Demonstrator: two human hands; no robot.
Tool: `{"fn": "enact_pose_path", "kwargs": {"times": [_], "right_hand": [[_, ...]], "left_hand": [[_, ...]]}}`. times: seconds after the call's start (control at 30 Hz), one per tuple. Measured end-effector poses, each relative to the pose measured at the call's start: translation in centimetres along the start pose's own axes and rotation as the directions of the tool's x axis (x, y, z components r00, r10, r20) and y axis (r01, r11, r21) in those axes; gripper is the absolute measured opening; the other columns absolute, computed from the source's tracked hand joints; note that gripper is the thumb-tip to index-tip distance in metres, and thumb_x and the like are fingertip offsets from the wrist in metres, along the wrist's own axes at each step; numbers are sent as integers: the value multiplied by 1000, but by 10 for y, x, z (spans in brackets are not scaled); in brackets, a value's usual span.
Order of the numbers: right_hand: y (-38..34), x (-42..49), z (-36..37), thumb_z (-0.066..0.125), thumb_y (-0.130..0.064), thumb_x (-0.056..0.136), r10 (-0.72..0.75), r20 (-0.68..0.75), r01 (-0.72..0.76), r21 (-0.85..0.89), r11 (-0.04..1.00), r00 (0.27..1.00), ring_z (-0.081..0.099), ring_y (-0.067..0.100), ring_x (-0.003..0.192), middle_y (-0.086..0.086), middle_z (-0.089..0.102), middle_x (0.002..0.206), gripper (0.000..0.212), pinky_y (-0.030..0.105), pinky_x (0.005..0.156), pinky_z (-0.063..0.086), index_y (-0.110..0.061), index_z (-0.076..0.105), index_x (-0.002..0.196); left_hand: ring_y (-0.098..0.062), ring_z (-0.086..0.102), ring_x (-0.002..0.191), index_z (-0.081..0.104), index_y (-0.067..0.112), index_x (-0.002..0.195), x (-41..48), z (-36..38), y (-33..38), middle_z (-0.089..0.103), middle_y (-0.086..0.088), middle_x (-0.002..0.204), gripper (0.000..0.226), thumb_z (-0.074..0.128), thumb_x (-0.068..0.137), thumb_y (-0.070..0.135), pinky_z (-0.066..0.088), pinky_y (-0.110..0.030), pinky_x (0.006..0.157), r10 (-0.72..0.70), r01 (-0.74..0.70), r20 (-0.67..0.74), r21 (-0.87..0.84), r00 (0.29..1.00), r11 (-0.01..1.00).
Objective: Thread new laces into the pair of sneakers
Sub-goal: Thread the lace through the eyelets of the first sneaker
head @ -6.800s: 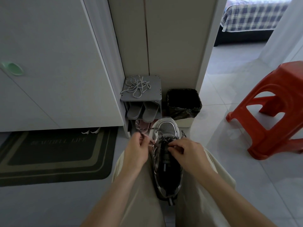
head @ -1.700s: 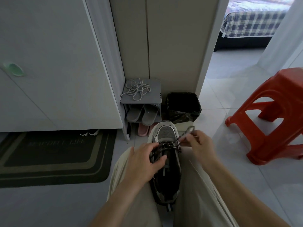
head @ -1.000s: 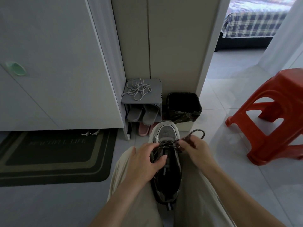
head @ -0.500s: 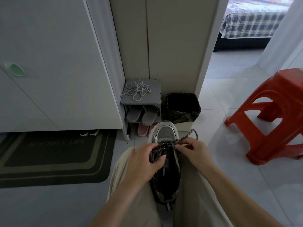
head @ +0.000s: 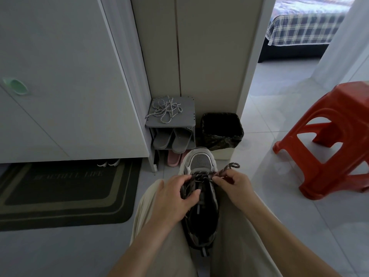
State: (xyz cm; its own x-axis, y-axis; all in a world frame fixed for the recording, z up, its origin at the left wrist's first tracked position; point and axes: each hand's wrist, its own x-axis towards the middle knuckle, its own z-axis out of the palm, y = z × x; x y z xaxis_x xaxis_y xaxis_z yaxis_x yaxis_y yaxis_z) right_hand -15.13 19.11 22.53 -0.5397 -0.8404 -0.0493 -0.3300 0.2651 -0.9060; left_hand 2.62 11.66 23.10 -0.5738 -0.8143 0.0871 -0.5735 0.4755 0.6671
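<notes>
Clamping the shoe from its left side, the left hand [head: 175, 198] curls its fingers over the upper and lays the thumb across the tongue of the grey-and-black mesh sneaker [head: 201, 163]. The sneaker lies between the person's beige-trousered knees, toe pointing to twelve o'clock.

At twelve o'clock from that hand, well apart, stands a small grey plastic shoe rack [head: 188, 119]. A loose tangle of pale cord laces [head: 165, 109] lies on its top; whether these are the old ones or spares, I cannot tell.

On the sneaker, the dark speckled round lace [head: 201, 175] already crosses the rows nearest the toe, while the eyelets toward the ankle look bare.

At the shoe's three o'clock edge, the right hand [head: 233, 186] pinches this lace between thumb and fingertips, right against the eyelet row. A slack loop of it rises toward one o'clock. Further right, at three o'clock and well apart, is a red moulded plastic stool [head: 329, 136].

By my reading, this is mid-lacing on the first shoe: a pass through a right-side eyelet, with slack not yet drawn. The next move calls for pulling that loop snug while the left hand braces the upper. The tip then goes across to the next free eyelet. The other sneaker I cannot pick out.
</notes>
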Motion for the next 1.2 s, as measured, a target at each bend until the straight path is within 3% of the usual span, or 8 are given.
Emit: {"fn": "enact_pose_path", "kwargs": {"times": [0.2, 0.33, 0.5, 0.67, 0.73, 0.9, 1.07, 1.2], "right_hand": [[1, 2, -1, 48, -13, 97, 68, -35, -60, 193, 979, 997, 70, 12, 82, 4, 72, 88, 12, 30, 77, 54, -4, 54, 90], [1, 0, -1, 46, -13, 98, 108, -63, -90, 238, 967, 992, 70, 11, 83, 4, 71, 88, 11, 20, 70, 52, -4, 50, 94], [12, 5, -1, 50, -21, 96, 153, -107, -124, 238, 963, 982, 70, 18, 87, 8, 72, 91, 7, 43, 83, 55, -15, 49, 93], [5, 8, 7, 46, -18, 98, 175, -230, -113, 257, 960, 957, 70, 11, 69, 7, 70, 80, 13, 26, 67, 56, -13, 44, 86], [5, 10, 8, 47, -23, 98, 208, -284, -149, 214, 965, 936, 68, 14, 72, 7, 70, 82, 17, 32, 70, 56, -11, 45, 86], [7, 12, 12, 46, -23, 98, 273, -308, -184, 290, 939, 911, 69, 15, 65, 10, 71, 80, 23, 25, 63, 56, -1, 48, 92], [-1, 4, 16, 45, -18, 98, 161, -306, -91, 229, 969, 938, 69, 14, 62, 6, 70, 72, 16, 41, 71, 58, -17, 40, 83], [-1, 2, 7, 56, -19, 93, 78, -215, -40, 175, 984, 973, 69, 11, 68, 0, 70, 75, 10, 41, 76, 57, -13, 56, 85]], "left_hand": [[1, 53, 105, 58, 29, 122, -1, -2, 0, 59, 19, 114, 63, 46, 70, 64, 33, -25, 101, -12, 12, -2, -22, 1000, 1000], [2, 53, 103, 58, 29, 122, -2, -4, 5, 55, 23, 109, 65, 45, 69, 65, 35, -25, 99, -13, 13, -2, -37, 1000, 999], [0, 52, 106, 57, 29, 123, -2, -4, 7, 59, 18, 114, 65, 45, 69, 64, 34, -23, 98, -33, 33, 10, -41, 999, 999], [1, 51, 108, 56, 29, 125, -1, -5, 11, 57, 17, 117, 56, 52, 76, 55, 27, -14, 92, -21, 21, 28, 4, 999, 1000], [1, 50, 106, 56, 28, 125, -1, -6, 13, 57, 15, 117, 52, 55, 79, 50, 29, -14, 91, -15, 15, 24, -3, 1000, 1000], [5, 46, 100, 57, 24, 126, -3, -8, 15, 58, 13, 117, 43, 63, 85, 38, 38, -27, 100, -1, 1, 2, -25, 1000, 1000], [2, 45, 109, 52, 32, 129, -3, -6, 18, 51, 15, 121, 45, 58, 85, 35, 37, -32, 105, 77, -77, -2, 38, 997, 996], [-7, 37, 119, 52, 29, 129, 6, 3, 34, 42, 12, 127, 43, 55, 86, 24, 33, -24, 104, 159, -160, 20, 137, 987, 978]]}}
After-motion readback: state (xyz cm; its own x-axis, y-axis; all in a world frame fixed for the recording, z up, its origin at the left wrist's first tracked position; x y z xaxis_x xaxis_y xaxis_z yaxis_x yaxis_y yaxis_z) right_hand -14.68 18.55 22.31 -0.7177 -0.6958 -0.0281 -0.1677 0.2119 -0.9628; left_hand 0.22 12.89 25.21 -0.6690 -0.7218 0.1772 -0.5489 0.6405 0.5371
